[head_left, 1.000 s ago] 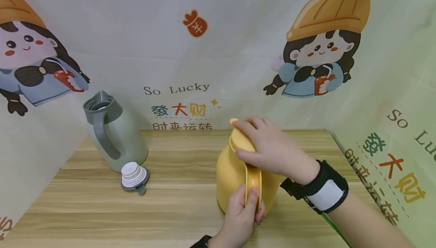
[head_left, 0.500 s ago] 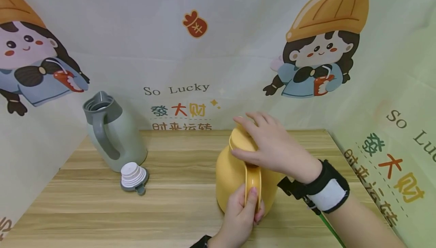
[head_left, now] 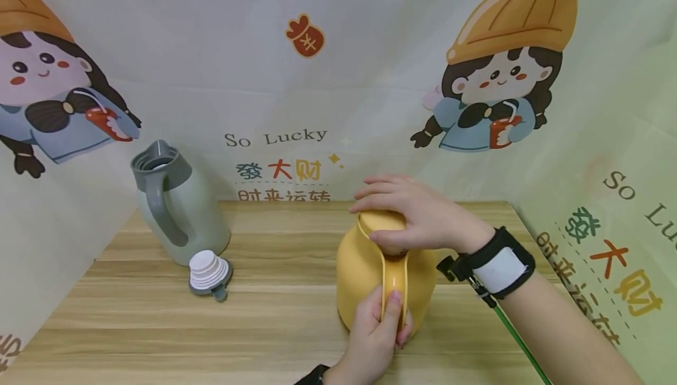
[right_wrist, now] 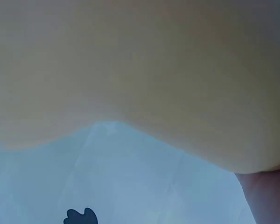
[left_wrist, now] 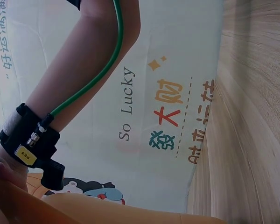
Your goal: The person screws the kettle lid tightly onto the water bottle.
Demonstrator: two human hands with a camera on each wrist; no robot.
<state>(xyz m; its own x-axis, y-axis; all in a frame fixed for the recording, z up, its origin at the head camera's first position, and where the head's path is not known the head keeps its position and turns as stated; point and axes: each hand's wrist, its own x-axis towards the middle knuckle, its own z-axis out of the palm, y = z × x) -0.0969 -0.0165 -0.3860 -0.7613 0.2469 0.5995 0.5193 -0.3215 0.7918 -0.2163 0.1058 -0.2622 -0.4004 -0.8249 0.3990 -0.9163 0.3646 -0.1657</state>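
A yellow vacuum jug (head_left: 354,273) stands upright on the table, right of middle. My left hand (head_left: 370,326) grips its handle (head_left: 394,273), thumb lying along the outer side. My right hand (head_left: 418,214) holds the jug's yellow lid (head_left: 388,244) from above, with the thumb on the near side and the fingers over the far side. The far fingertips are partly hidden by the hand. In the left wrist view, the jug's curved side (left_wrist: 93,207) fills the lower edge below my right wrist. The right wrist view is mostly filled by a blurred, pale surface.
A grey-green vacuum jug (head_left: 195,208) with a grey handle stands at the left, its top open. Beside its base lies its white and grey stopper (head_left: 208,273), upside down on the wooden table (head_left: 158,338). A printed cloth (head_left: 338,91) hangs behind and at both sides.
My right hand's fingers lifted and spread away from the lid, then came round it again with the wrist turned. The left hand and the jug have stayed in place.
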